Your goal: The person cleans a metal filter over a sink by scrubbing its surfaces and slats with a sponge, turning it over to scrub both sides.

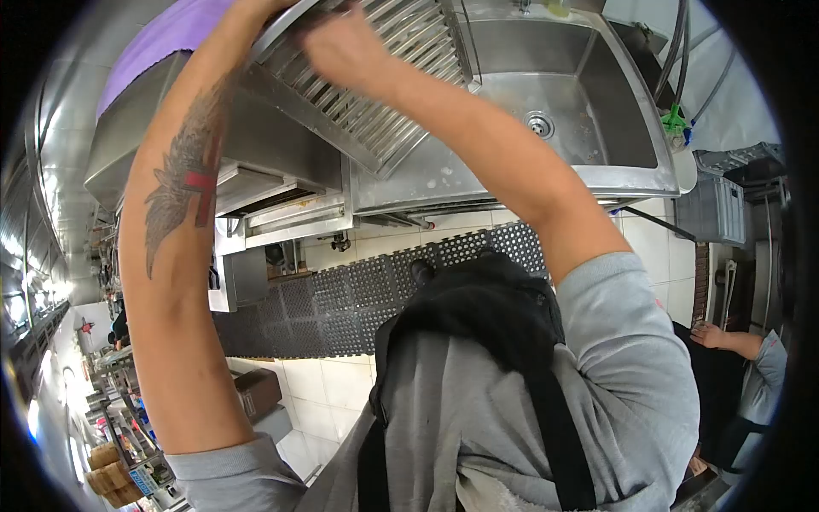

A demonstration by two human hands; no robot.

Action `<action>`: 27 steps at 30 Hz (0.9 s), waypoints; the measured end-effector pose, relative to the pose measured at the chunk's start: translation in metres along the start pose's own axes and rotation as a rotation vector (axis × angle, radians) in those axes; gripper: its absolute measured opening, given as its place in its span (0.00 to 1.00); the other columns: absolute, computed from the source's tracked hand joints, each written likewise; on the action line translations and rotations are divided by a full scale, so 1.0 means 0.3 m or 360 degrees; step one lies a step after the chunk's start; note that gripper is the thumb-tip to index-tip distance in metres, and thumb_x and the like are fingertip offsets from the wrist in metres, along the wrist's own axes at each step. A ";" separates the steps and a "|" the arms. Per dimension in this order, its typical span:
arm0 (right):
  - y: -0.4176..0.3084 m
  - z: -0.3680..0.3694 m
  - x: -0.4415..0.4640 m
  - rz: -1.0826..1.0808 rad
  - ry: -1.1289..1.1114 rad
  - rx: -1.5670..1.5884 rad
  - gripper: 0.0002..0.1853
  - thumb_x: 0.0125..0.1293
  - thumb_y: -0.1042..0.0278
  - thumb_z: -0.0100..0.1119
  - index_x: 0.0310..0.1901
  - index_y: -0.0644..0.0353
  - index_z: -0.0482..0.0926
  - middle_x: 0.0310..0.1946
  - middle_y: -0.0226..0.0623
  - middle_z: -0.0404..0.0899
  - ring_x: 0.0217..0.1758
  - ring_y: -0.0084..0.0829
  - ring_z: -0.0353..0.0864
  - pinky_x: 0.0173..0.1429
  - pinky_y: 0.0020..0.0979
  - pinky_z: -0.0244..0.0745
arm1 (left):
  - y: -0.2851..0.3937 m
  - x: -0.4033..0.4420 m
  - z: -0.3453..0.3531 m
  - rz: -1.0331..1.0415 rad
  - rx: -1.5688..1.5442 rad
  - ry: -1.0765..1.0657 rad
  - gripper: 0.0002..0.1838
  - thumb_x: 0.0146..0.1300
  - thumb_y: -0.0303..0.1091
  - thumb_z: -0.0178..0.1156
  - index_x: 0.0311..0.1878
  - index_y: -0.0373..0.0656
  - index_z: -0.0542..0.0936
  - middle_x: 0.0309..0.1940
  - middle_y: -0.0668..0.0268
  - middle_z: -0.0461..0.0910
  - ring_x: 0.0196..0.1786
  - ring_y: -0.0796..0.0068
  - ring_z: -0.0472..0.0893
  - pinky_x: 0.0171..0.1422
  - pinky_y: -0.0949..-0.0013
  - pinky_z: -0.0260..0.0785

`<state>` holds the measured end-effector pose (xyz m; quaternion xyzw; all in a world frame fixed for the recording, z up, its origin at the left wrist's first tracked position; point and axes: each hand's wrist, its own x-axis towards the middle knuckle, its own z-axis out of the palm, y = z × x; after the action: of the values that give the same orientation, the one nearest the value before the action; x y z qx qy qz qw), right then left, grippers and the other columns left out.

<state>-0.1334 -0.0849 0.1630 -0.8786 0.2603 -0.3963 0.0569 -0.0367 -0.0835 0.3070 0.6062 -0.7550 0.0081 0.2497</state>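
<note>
Tattooed L arm (pixel 183 171)'s closest to us; L hand (pixel 271 5) mostly cropped, R hand (pixel 343 49) blurry at the rack (pixel 411 43), can't tell either's fingers. Rack's angled beside the sink (pixel 512 96); prob stiff, hefty-ish, slick if wet, so we'd grip its rim (pixel 328 130) imo.

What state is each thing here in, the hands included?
Slatted metal panel: tilted, beside the basin.
Right hand: over the panel, blurred; grip unclear.
Left hand: mostly out of picture; grip unclear.
Sink basin: no standing water.
Drain: uncovered.
Floor mat: laid flat.
Apron: worn.
</note>
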 end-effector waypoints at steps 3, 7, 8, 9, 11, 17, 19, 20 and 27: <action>-0.002 -0.010 0.003 -0.0188 0.0144 -0.0069 0.11 0.64 0.65 0.56 0.30 0.57 0.86 0.31 0.47 0.86 0.41 0.48 0.87 0.60 0.70 0.66 | -0.019 -0.001 0.002 0.0008 0.0064 0.0029 0.25 0.81 0.49 0.45 0.33 0.38 0.76 0.25 0.66 0.75 0.32 0.73 0.73 0.42 0.63 0.68; -0.043 0.011 -0.011 -0.0270 0.0550 -0.0002 0.12 0.66 0.66 0.55 0.30 0.56 0.86 0.31 0.45 0.86 0.40 0.46 0.87 0.60 0.71 0.66 | -0.013 0.004 -0.009 -0.0035 0.0095 0.0020 0.26 0.80 0.49 0.45 0.34 0.38 0.77 0.25 0.65 0.76 0.32 0.72 0.74 0.43 0.63 0.69; -0.071 0.014 -0.026 -0.0625 0.0743 0.0009 0.12 0.67 0.66 0.54 0.30 0.56 0.86 0.30 0.45 0.86 0.39 0.45 0.87 0.58 0.72 0.68 | -0.003 0.004 -0.008 -0.0066 0.0134 0.0011 0.26 0.80 0.49 0.45 0.34 0.37 0.77 0.25 0.65 0.76 0.33 0.71 0.74 0.43 0.63 0.69; -0.043 0.021 -0.015 -0.0623 0.0741 0.0008 0.12 0.67 0.66 0.54 0.30 0.56 0.86 0.30 0.45 0.86 0.39 0.45 0.87 0.58 0.72 0.68 | 0.006 0.001 -0.006 -0.0065 0.0133 0.0009 0.26 0.80 0.49 0.45 0.34 0.37 0.77 0.25 0.65 0.76 0.33 0.71 0.74 0.43 0.63 0.69; 0.059 0.030 0.038 -0.0185 0.0521 -0.0126 0.12 0.67 0.65 0.55 0.30 0.55 0.86 0.28 0.44 0.86 0.36 0.45 0.87 0.53 0.71 0.69 | 0.018 -0.009 -0.009 -0.0106 0.0071 0.0037 0.26 0.80 0.49 0.45 0.34 0.37 0.77 0.26 0.63 0.77 0.33 0.71 0.74 0.44 0.62 0.69; 0.079 0.045 0.063 -0.0012 0.0335 -0.0224 0.12 0.67 0.64 0.55 0.30 0.55 0.86 0.27 0.45 0.86 0.35 0.44 0.87 0.49 0.68 0.71 | 0.033 -0.004 -0.005 -0.0112 0.0173 0.0005 0.25 0.80 0.49 0.44 0.34 0.37 0.77 0.27 0.60 0.77 0.35 0.69 0.75 0.45 0.59 0.69; 0.056 0.025 0.060 -0.0031 0.0295 -0.0238 0.12 0.67 0.64 0.55 0.30 0.55 0.86 0.28 0.45 0.86 0.35 0.44 0.88 0.48 0.68 0.71 | 0.013 -0.012 -0.007 -0.0092 0.0190 0.0008 0.25 0.80 0.48 0.44 0.34 0.36 0.77 0.27 0.60 0.77 0.34 0.69 0.74 0.45 0.59 0.69; 0.107 -0.023 0.063 0.0186 0.0136 -0.0123 0.11 0.66 0.64 0.56 0.33 0.56 0.86 0.29 0.47 0.86 0.36 0.44 0.88 0.48 0.61 0.74 | 0.005 -0.007 -0.011 -0.0068 0.0208 0.0024 0.25 0.80 0.48 0.45 0.34 0.36 0.77 0.27 0.60 0.77 0.34 0.69 0.74 0.45 0.59 0.69; -0.062 0.008 -0.014 -0.0359 0.0121 -0.0149 0.09 0.59 0.62 0.59 0.32 0.53 0.88 0.34 0.39 0.87 0.43 0.43 0.88 0.53 0.64 0.71 | 0.007 -0.008 -0.001 -0.0149 0.0195 0.0052 0.24 0.79 0.48 0.46 0.32 0.37 0.75 0.25 0.61 0.75 0.33 0.69 0.73 0.43 0.59 0.68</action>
<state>-0.1263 -0.0671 0.1643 -0.8883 0.1799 -0.4207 -0.0391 -0.0382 -0.0807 0.3070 0.6549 -0.7196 0.0526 0.2246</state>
